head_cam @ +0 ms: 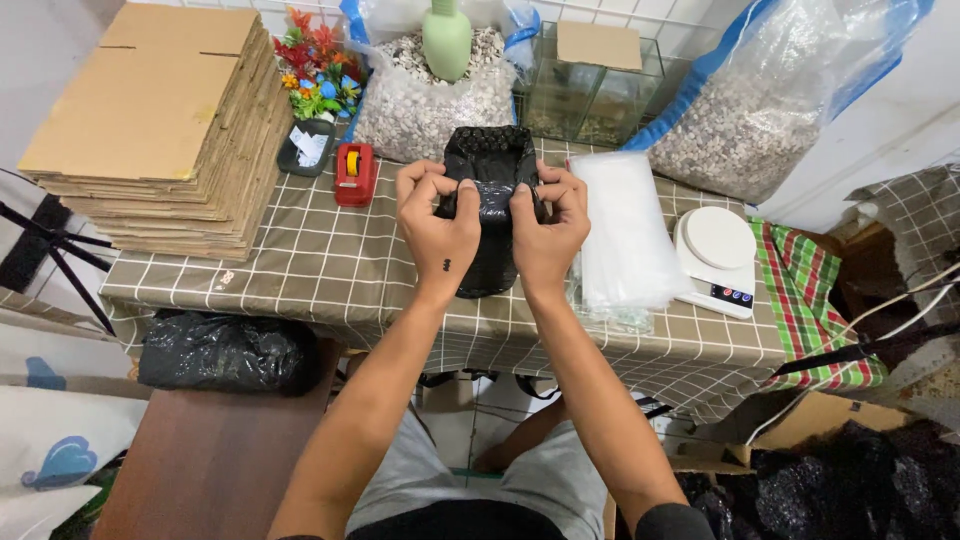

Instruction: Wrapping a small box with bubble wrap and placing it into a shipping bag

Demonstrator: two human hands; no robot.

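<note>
Table: brown cloth w/ white grid, seen from above.

- Stack of flat cardboard sheets, far left; tallest item on that side.
- Small dark tray w/ white scraps, just right of stack.
- Red tape dispenser, yellow roll inside, beside tray, near left hand but apart.
- Plastic plants, red/green/blue/orange, behind tray.
- Clear bag of pale gravel, blue-edged, rear centre; light green vase stands in it.
- Glass tank, cardboard piece on top, rear, right of centre.
- 2nd large clear gravel bag, blue strip along edge, leaning at rear right.
- Pile of clear plastic bags, just beside right hand, touching or nearly so; can't tell which.
- White round digital scale w/ small coloured buttons, right of pile.
- Red/green plaid cloth, far right edge.
- Black plastic bag on low brown surface under table edge, left.
- Dark lumpy material, lower right.

Main item: black textured pouch, centre, over table, open end away from person, lower end hangs between wrists. Nothing lies between hands and pouch.

Left hand: fingers curled, thumb pinching pouch's left side.
Right hand: closed likewise on right side, thumb pressing front. Thumbs nearly meet mid-pouch.
</note>
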